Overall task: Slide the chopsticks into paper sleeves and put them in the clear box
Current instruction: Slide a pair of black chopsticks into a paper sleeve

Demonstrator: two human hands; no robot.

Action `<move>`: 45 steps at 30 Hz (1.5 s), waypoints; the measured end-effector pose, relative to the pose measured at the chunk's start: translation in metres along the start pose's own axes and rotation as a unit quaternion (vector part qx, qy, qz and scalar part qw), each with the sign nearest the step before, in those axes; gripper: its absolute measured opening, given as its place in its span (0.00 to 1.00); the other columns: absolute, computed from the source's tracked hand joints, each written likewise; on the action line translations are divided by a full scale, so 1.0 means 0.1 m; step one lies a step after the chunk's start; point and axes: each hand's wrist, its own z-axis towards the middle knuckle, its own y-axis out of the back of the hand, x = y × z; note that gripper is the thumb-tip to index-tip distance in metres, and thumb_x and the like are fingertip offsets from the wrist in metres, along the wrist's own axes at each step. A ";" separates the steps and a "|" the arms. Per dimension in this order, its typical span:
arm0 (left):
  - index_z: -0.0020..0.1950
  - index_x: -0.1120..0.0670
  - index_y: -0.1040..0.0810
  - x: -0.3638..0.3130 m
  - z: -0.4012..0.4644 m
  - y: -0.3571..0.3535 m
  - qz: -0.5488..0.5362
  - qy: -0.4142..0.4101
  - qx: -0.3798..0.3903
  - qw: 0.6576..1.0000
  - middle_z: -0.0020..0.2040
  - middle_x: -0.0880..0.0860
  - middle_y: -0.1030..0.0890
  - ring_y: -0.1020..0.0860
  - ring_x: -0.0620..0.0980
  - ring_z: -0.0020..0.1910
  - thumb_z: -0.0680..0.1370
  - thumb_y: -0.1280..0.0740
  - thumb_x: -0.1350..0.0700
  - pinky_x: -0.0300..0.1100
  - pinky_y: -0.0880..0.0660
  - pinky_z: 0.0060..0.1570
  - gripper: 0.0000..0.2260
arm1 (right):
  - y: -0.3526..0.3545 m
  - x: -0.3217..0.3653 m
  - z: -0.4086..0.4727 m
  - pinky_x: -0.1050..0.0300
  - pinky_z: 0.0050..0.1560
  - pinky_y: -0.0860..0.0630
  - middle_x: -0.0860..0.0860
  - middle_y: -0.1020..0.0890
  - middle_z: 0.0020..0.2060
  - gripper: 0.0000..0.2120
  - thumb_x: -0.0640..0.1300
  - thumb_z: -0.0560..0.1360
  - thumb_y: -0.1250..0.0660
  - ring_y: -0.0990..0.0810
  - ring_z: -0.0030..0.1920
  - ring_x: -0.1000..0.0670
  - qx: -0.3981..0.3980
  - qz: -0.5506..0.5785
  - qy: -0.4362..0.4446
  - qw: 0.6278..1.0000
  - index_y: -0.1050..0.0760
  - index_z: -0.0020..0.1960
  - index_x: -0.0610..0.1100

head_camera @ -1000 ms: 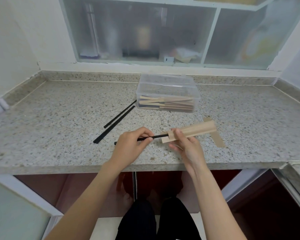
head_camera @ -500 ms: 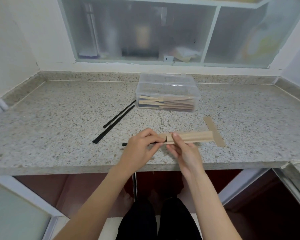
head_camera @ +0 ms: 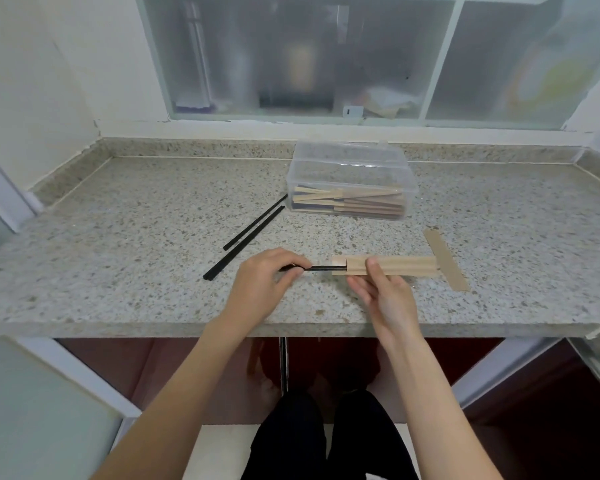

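Left hand [head_camera: 267,282] pinches black chopsticks [head_camera: 321,268] poking from the paper sleeve [head_camera: 392,265]; right hand [head_camera: 385,296] grips that sleeve.

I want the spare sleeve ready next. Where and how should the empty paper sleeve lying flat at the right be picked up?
Probably from above, at the near end of the empty paper sleeve: a pinch across its narrow width. It lies flat on the counter, so a fingertip likely has to lift an edge first.
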 end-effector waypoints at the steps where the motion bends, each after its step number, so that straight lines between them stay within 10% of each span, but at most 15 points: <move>1: 0.50 0.51 0.17 0.01 -0.01 0.00 -0.016 0.003 0.010 1.000 0.47 0.43 0.18 0.22 0.38 0.49 0.76 0.31 0.58 0.31 0.28 0.52 0.06 | -0.01 -0.02 0.00 0.62 0.46 0.19 0.44 0.15 0.47 0.11 0.42 0.78 0.36 0.16 0.48 0.49 -0.004 -0.006 0.001 1.000 0.24 0.55 0.36; 8: 0.62 0.51 0.24 0.52 -0.06 0.33 0.051 0.180 -0.069 0.980 0.52 0.44 0.24 0.26 0.42 0.49 0.76 0.33 0.49 0.36 0.30 0.49 0.15 | 0.06 -0.04 0.06 0.62 0.49 0.20 0.47 0.15 0.45 0.09 0.42 0.76 0.34 0.16 0.47 0.52 -0.025 -0.005 0.010 1.000 0.22 0.52 0.37; 12: 0.59 0.55 0.22 0.91 -0.01 0.45 0.185 0.242 0.021 0.952 0.53 0.55 0.21 0.23 0.52 0.51 0.75 0.31 0.51 0.41 0.29 0.49 0.14 | 0.09 -0.05 0.09 0.64 0.48 0.20 0.49 0.15 0.45 0.06 0.38 0.77 0.35 0.16 0.47 0.54 -0.031 -0.014 0.030 0.999 0.22 0.50 0.37; 19: 0.52 0.57 0.19 0.88 0.15 0.50 0.045 0.352 0.062 0.933 0.36 0.46 0.25 0.25 0.44 0.40 0.70 0.24 0.54 0.37 0.28 0.46 0.14 | 0.06 -0.10 0.13 0.65 0.47 0.21 0.46 0.17 0.48 0.05 0.36 0.77 0.35 0.17 0.49 0.53 -0.050 -0.011 0.040 0.998 0.23 0.50 0.36; 45: 0.44 0.42 0.19 0.15 -0.24 0.41 -0.065 0.136 -0.017 0.988 0.45 0.43 0.18 0.22 0.39 0.46 0.72 0.27 0.56 0.27 0.30 0.45 0.08 | 0.45 0.26 -0.04 0.63 0.45 0.21 0.50 0.19 0.40 0.07 0.39 0.79 0.37 0.20 0.45 0.54 -0.135 0.017 0.196 0.971 0.24 0.54 0.39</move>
